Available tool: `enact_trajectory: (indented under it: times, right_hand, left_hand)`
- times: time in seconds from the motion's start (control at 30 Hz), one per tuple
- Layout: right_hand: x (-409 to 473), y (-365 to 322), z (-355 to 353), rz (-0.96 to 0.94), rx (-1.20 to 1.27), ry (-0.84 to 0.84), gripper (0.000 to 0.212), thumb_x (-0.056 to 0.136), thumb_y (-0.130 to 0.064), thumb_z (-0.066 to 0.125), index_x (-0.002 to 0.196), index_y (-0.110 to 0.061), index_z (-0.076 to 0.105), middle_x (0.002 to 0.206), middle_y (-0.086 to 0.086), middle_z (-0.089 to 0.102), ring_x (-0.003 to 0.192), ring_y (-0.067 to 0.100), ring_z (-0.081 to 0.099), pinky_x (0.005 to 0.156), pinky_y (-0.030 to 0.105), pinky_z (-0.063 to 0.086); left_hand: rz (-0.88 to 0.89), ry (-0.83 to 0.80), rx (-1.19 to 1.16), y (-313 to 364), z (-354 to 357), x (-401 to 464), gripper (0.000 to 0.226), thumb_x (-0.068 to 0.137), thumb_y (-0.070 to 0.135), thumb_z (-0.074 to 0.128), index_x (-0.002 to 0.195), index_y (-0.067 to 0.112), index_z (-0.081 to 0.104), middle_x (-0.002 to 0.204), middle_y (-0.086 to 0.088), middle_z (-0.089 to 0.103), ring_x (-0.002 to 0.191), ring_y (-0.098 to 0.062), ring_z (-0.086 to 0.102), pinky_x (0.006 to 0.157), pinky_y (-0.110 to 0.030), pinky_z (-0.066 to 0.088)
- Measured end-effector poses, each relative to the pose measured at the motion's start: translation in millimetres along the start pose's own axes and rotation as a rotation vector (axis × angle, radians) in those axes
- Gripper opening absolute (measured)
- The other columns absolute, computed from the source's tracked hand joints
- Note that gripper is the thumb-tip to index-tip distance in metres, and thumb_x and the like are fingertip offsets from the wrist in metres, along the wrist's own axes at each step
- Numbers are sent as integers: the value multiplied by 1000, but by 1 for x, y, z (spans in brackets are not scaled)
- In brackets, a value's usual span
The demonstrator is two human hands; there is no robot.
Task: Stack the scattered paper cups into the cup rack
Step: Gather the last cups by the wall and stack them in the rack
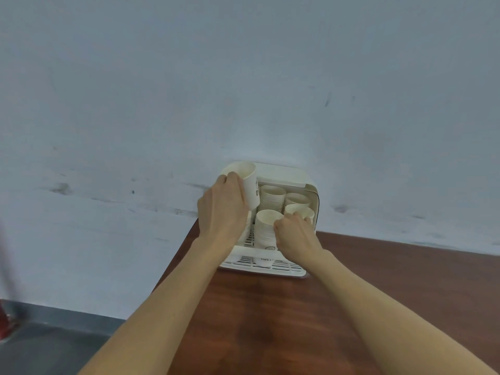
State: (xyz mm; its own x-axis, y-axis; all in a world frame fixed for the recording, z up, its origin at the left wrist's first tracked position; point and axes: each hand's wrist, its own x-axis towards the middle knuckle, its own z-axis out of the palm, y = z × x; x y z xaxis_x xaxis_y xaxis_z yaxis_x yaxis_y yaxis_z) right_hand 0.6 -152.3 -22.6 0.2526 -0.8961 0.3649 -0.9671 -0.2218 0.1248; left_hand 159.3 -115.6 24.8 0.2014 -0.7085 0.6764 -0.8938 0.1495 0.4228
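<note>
A cream cup rack (281,171) stands against the wall at the far edge of the brown table (270,320). Inside it are several stacks of white paper cups (272,197), mouths up. My left hand (220,209) grips a single paper cup (250,185) with dark print, held upright above the rack's left side. My right hand (293,234) has its fingers curled on the front right stack (299,211), beside the front middle stack (266,228). Another cup (263,261) with "HELLO" print shows through the rack's slatted front.
A pale blue-grey wall (243,90) rises directly behind the rack. The table's left edge drops off to a grey floor (54,347). Something red (5,320) shows at the far left edge.
</note>
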Motion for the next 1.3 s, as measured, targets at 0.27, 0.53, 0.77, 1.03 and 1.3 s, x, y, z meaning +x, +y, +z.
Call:
enact_trajectory:
  times: [0.27,0.53,0.77,1.03,1.3]
  right_hand:
    - [-5,-3,4,30,-1,-31,22,91,-10,43,106,-4,59,115,16,55,110,34,45,88,41,34]
    - [-5,-1,9,65,6,30,19,93,-18,48,99,-9,64,109,12,62,108,31,49,87,40,35]
    - [-4,-1,13,104,84,77,21,96,-26,46,96,-11,61,106,10,62,106,30,49,87,38,35]
    - [-6,0,4,105,165,120,33,82,-12,48,115,-9,51,104,10,62,100,31,51,86,40,38]
    - [24,31,-15,182,193,288,17,83,-10,46,95,-6,56,104,15,62,99,35,51,79,39,37]
  left_hand:
    - [141,-171,297,-19,39,1,20,97,11,39,110,11,55,107,-8,59,88,-30,60,61,-33,32]
    - [132,-300,82,-36,75,-8,18,98,9,42,96,6,60,97,-13,61,88,-33,58,65,-39,42]
    - [117,-305,76,-39,79,-5,18,98,10,41,99,7,59,101,-10,59,89,-32,58,67,-40,46]
    - [87,-270,136,-34,74,-7,24,101,23,37,113,9,52,111,-9,60,94,-33,60,67,-38,41]
    - [128,-121,95,-20,63,22,33,97,16,38,127,10,47,124,-10,53,101,-30,55,65,-35,36]
